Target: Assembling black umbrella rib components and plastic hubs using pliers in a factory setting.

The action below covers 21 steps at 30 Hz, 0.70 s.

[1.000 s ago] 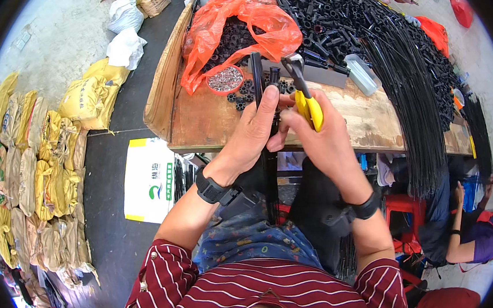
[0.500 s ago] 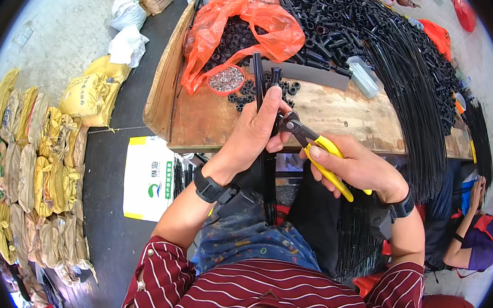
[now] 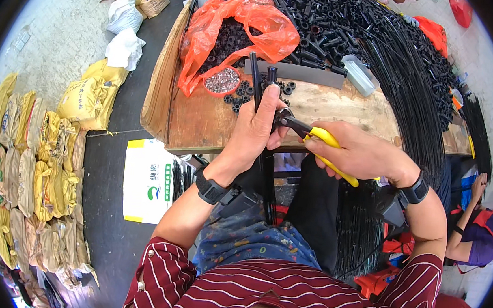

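Note:
My left hand (image 3: 253, 124) is closed around thin black rods (image 3: 256, 76) and a black tube-shaped fitting (image 3: 272, 75), thumb pressed along the fitting. The rods run down below the hand between my knees. In my right hand (image 3: 354, 151) are pincer pliers (image 3: 324, 136) with yellow handles, fingers wrapped round them. The pliers' dark jaws meet the held fitting beside my left fingers; what lies between the jaws is hidden. Beyond my left hand, a small red bowl (image 3: 222, 81) of shiny metal bits sits on the wooden table (image 3: 199, 124), near several small black rings (image 3: 239, 101).
A red plastic bag (image 3: 199, 52) with black parts lies at the table's left. Black fittings (image 3: 326, 21) are heaped behind, long black rods (image 3: 415, 109) drape over the right edge, beside a clear plastic box (image 3: 358, 76). Filled sacks (image 3: 47, 179) line the left; another person (image 3: 477, 236) sits right.
My right hand has turned the pliers flatter, with its forearm swung outward to the right. The left hand keeps its hold on the rods and fitting, shifted only slightly in view.

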Each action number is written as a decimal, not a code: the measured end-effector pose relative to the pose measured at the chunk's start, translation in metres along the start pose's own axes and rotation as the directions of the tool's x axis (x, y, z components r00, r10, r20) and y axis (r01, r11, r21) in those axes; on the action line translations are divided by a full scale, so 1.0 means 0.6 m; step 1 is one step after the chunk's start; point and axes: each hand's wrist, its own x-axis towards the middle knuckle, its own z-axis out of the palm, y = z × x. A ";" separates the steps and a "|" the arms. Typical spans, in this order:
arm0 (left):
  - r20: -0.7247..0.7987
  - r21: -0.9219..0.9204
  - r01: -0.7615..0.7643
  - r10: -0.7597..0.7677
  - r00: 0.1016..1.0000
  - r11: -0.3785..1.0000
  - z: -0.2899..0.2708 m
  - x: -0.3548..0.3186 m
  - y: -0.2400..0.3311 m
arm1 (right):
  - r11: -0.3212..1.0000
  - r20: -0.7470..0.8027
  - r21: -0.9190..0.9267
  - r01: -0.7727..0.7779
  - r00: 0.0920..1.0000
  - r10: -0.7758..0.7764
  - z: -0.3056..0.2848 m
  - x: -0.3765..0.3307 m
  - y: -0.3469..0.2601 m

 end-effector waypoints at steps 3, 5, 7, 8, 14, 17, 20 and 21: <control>0.011 -0.019 0.009 -0.009 1.000 1.000 -0.009 0.001 -0.002 | 0.997 -0.015 0.063 0.034 0.999 -0.033 0.009 0.006 0.012; 0.025 -0.067 0.011 -0.010 1.000 0.998 -0.012 0.002 -0.001 | 0.983 -0.012 0.138 0.122 0.993 -0.121 0.006 0.006 0.029; 0.036 -0.113 0.016 -0.012 0.999 0.993 -0.015 0.002 0.000 | 0.955 -0.012 0.213 0.208 0.977 -0.211 0.005 0.005 0.030; 0.053 -0.107 0.029 -0.024 0.998 0.994 -0.016 0.003 0.000 | 0.974 0.001 0.184 0.131 0.991 -0.134 0.005 0.005 0.025; 0.091 -0.045 0.035 -0.030 0.995 0.998 -0.012 -0.001 0.005 | 0.991 0.108 0.107 -0.076 0.992 0.064 -0.017 -0.001 -0.001; 0.078 -0.004 0.026 -0.026 0.997 1.000 -0.009 -0.002 0.008 | 0.995 0.165 0.033 -0.093 0.982 0.087 -0.027 0.000 -0.030; 0.060 0.042 0.044 -0.046 0.997 0.998 -0.007 0.005 0.001 | 0.963 0.047 -0.217 -0.160 0.984 0.174 -0.019 -0.005 -0.039; 0.033 0.063 0.068 -0.070 0.997 0.996 -0.007 0.008 -0.004 | 0.917 -0.078 -0.399 0.029 0.995 -0.066 0.000 -0.005 -0.019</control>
